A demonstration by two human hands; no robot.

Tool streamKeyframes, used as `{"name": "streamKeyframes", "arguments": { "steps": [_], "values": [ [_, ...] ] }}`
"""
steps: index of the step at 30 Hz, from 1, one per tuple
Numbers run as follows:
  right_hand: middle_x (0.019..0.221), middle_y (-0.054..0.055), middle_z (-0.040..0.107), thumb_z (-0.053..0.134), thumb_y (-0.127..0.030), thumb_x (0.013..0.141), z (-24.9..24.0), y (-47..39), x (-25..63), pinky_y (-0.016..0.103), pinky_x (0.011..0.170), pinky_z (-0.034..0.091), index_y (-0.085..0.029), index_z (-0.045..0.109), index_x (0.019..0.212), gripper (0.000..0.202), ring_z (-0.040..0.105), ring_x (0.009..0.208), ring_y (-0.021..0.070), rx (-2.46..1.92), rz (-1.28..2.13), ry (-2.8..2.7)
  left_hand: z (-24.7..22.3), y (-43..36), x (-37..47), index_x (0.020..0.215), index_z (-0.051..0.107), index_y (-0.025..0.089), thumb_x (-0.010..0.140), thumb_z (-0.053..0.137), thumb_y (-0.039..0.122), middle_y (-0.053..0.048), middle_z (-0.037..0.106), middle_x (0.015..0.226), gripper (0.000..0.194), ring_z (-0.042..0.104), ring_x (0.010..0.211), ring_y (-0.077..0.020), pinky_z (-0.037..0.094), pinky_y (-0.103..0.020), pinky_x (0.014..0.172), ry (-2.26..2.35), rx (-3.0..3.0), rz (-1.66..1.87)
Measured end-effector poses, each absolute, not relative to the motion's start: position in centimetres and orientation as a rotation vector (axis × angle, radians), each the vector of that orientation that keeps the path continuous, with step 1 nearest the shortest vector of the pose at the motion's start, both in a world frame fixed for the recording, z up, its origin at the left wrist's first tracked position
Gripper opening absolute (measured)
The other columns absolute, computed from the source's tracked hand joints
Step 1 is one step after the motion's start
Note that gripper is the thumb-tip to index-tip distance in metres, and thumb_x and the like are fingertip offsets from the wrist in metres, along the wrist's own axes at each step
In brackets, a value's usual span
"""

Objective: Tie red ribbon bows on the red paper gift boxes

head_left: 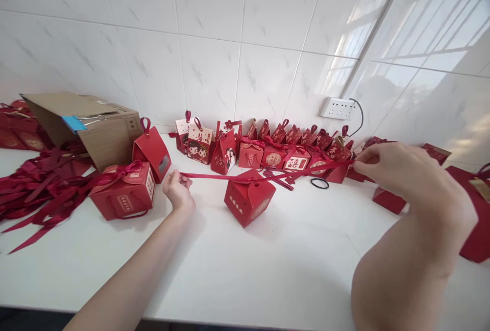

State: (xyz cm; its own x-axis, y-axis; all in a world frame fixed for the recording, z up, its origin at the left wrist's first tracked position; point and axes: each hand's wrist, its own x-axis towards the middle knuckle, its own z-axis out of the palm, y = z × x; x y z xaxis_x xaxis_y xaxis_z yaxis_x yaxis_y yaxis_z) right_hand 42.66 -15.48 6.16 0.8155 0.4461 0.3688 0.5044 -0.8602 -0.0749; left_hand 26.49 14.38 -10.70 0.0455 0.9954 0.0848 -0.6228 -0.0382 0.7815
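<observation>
Small red cardboard box [240, 207] on white tabletop [245, 275], nearer left hand [178, 191] than right hand [417, 180]; glossy dark-red ribbon [210, 176] runs left-right across its top, both hands' fingers pinching it.

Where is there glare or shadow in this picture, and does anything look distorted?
Head view: window glare on the wall, upper right; head view: faint shadow on the table beside the middle box; head view: tile seams fan outward toward the top, perhaps wide-angle distortion.
</observation>
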Motion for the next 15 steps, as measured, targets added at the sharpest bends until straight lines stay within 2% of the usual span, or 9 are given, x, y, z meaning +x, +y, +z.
{"name": "streamKeyframes", "arguments": {
  "steps": [4,10,15],
  "values": [
    [0.072,0.005,0.064,0.05,-0.031,0.074,7.2,-15.1,40.2,0.034,0.054,0.039,-0.025,0.058,0.078,0.011,0.054,0.066,0.0247,-2.598,-0.611,-0.554,-11.0,13.7,26.8,0.059,0.038,0.019,0.071,0.058,0.03,0.007,0.04,0.051,0.026,0.038,0.043,-0.006,0.034,-0.02,0.045,0.634,0.783,1.457],
    [0.07,0.004,0.063,0.053,-0.024,0.074,6.9,-14.0,39.0,0.035,0.069,0.045,-0.021,0.055,0.076,0.004,0.06,0.063,0.0184,-2.145,-0.988,-0.568,-10.5,13.6,26.8,0.059,0.035,0.019,0.072,0.055,0.029,0.008,0.035,0.051,0.026,0.036,0.043,-0.0053,0.031,-0.018,0.043,0.662,0.771,1.526],
    [0.076,0.006,0.066,0.052,-0.02,0.075,6.7,-13.5,39.0,0.032,0.069,0.048,-0.017,0.06,0.082,0.011,0.063,0.064,0.0172,-2.006,-1.169,-0.502,-10.6,13.8,26.7,0.061,0.036,0.02,0.072,0.056,0.03,0.007,0.037,0.054,0.025,0.038,0.044,-0.0062,0.032,-0.019,0.044,0.652,0.813,1.517]
  ]
}}
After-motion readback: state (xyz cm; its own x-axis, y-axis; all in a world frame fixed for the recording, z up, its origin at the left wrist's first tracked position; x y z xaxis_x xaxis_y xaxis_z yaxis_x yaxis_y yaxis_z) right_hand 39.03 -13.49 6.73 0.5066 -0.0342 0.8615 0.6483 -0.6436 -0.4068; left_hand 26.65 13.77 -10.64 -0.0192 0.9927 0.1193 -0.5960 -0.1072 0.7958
